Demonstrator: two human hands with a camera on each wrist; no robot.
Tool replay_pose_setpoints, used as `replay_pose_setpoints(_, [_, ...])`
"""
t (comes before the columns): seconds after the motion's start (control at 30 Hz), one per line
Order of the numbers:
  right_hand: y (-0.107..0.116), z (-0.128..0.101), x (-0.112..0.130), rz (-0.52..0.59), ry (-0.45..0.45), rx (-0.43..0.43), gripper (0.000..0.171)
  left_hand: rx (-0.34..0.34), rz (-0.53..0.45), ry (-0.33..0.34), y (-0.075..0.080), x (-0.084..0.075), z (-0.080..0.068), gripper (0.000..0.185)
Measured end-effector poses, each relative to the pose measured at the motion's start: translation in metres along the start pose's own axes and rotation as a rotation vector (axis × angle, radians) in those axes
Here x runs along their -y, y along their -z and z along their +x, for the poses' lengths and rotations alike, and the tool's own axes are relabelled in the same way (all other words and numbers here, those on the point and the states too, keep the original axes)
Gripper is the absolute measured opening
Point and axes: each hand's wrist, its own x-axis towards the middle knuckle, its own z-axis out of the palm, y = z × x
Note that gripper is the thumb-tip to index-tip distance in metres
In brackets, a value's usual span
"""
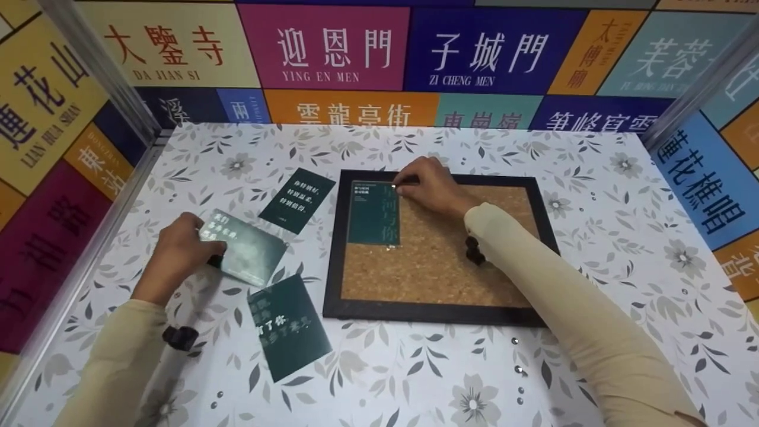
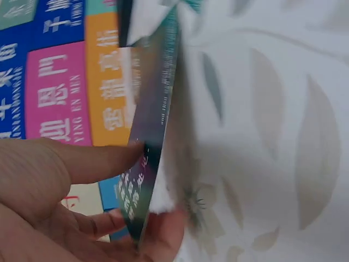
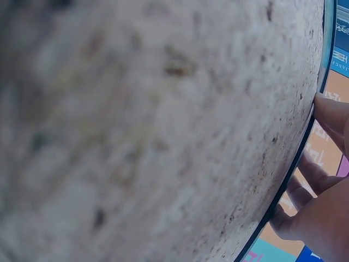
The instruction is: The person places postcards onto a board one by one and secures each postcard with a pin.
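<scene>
A colour-blocked back wall (image 1: 323, 53) crosses the top of the frame, lettered in Chinese characters with romanised names (YING EN MEN on magenta, ZI CHENG MEN on deep blue). Matching panels slant down the sides: a left wall (image 1: 35, 148) in yellow, orange and magenta, and a right wall (image 1: 705, 190) showing blue and orange. Pale corner posts (image 1: 98, 68) stand at upper left and upper right. A white tabletop (image 1: 415, 362), printed with grey leaves and flowers, spreads below.
</scene>
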Motion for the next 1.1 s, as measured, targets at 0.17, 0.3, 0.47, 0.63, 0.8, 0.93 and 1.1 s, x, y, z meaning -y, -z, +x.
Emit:
replay_pose_setpoints(0.17, [0.001, -0.001, 0.0, -0.004, -0.01, 0.001, 0.016, -0.022, -0.198, 0.022, 0.013, -0.003, -0.01, 0.047])
replay_pose_setpoints(0.3, [0.002, -0.002, 0.001, 0.006, 0.007, 0.0, 0.017, -0.021, -0.372, 0.0, 0.021, -0.006, -0.018, 0.041])
replay_pose_setpoints(0.47, [0.003, -0.003, 0.001, 0.029, 0.044, -0.002, 0.017, 0.06, -0.643, -0.01, 0.026, -0.015, -0.025, 0.03])
replay_pose_setpoints(0.63, [0.002, -0.002, 0.0, 0.015, 0.02, -0.002, 0.017, 0.135, -0.833, -0.017, 0.015, -0.034, -0.037, 0.025])
replay_pose_setpoints(0.8, [0.0, -0.002, 0.0, 0.009, 0.004, -0.004, 0.017, 0.208, -0.867, -0.034, -0.007, -0.058, -0.045, 0.023])
replay_pose_setpoints(0.93, [0.0, -0.003, 0.0, 0.001, 0.008, -0.008, 0.017, 0.247, -0.917, -0.017, -0.027, -0.075, -0.049, 0.021])
replay_pose_setpoints(1.1, [0.0, -0.002, 0.001, -0.011, -0.002, -0.004, 0.018, 0.286, -1.01, 0.011, -0.054, -0.092, -0.051, 0.019])
